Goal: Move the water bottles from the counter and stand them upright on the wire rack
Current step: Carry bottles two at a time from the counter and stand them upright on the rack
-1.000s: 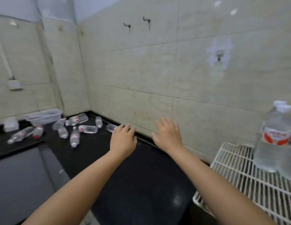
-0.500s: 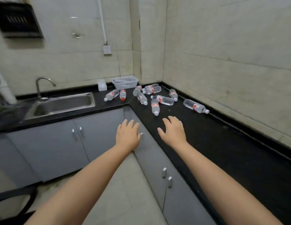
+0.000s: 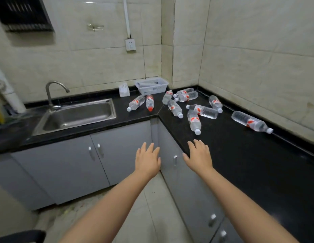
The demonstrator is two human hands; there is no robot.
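Several clear water bottles with red labels lie on their sides in the corner of the black counter (image 3: 240, 155). The nearest bottle (image 3: 193, 121) points its white cap toward me. Another bottle (image 3: 251, 123) lies alone by the right wall. One bottle with a red cap (image 3: 149, 102) lies left of the corner. My left hand (image 3: 147, 159) is stretched out, fingers apart and empty, in front of the cabinet. My right hand (image 3: 198, 156) hovers empty over the counter's edge, a short way before the nearest bottle. The wire rack is out of view.
A steel sink (image 3: 77, 115) with a tap (image 3: 53, 92) sits at the left. A white plastic basket (image 3: 151, 85) and a small white box (image 3: 124, 90) stand at the back wall. Grey cabinet doors (image 3: 117, 151) run below the counter.
My view has swung left from the wire rack and its standing bottles toward the counter corner and come closer. Both hands stay outstretched and empty, now nearer the lying bottles.
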